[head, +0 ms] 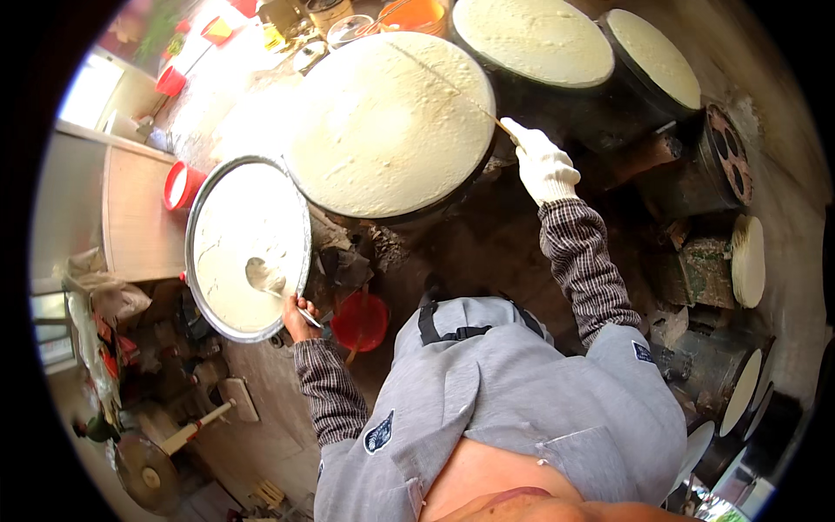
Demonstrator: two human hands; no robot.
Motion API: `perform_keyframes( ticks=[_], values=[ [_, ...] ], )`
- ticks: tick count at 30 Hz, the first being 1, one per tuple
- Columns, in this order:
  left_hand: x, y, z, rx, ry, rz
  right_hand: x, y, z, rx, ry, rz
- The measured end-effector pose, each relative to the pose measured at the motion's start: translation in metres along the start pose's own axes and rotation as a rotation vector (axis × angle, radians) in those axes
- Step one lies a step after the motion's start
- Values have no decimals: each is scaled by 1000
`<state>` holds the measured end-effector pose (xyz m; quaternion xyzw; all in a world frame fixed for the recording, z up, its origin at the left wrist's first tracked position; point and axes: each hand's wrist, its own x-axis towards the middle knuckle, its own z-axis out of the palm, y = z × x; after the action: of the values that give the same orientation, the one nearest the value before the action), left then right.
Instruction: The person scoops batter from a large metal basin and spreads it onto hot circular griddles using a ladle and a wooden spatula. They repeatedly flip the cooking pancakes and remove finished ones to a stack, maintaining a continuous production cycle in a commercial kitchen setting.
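Observation:
My bare left hand (302, 317) grips the handle of a ladle (264, 275) at the near rim of a wide metal basin (245, 339). Pale batter (244, 215) fills the basin, and the ladle's bowl rests in it. In a white knit glove, my right hand (545, 163) holds a thin stick-like tool (497, 121) at the right edge of a large round griddle. The tool's thin length reaches over a pale yellow layer of batter or pancake (391, 130), which covers nearly the whole griddle; whether it touches is unclear.
Two more pale-covered round griddles (535, 42) (652, 59) stand at the upper right. A red bucket (360, 320) sits on the floor by my left forearm. An orange bucket (415, 19) is behind the large griddle. Several dark drums (711, 372) line the right wall.

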<state>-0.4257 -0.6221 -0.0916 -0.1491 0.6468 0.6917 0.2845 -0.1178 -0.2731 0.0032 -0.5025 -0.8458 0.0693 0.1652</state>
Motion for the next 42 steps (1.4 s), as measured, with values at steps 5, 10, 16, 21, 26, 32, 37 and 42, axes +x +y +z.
perform_keyframes(
  ticks=[5, 10, 16, 21, 26, 32, 37, 42],
  values=[
    [39, -24, -12, 133, -1, 40, -3, 13, 2, -318, 4, 62],
    [70, -45, -22, 280, 81, 165, -50, -11, -13, -174, -5, -82],
    [86, -54, -18, 425, 96, 138, -100, -32, -16, 176, -96, -264],
    [88, -70, -39, 389, 48, -47, -96, -52, -4, 803, -286, 82],
    [58, -50, -37, 515, 207, 8, -100, -63, 16, 978, -495, 188],
    [-33, 10, -63, 377, 218, 131, -108, -86, 38, 972, -653, -88],
    [16, 25, -89, 918, 397, 508, -103, -125, 52, 904, -724, -173],
    [56, -7, -88, 987, 125, 137, -109, -182, 73, 847, -760, -203]
  ],
)
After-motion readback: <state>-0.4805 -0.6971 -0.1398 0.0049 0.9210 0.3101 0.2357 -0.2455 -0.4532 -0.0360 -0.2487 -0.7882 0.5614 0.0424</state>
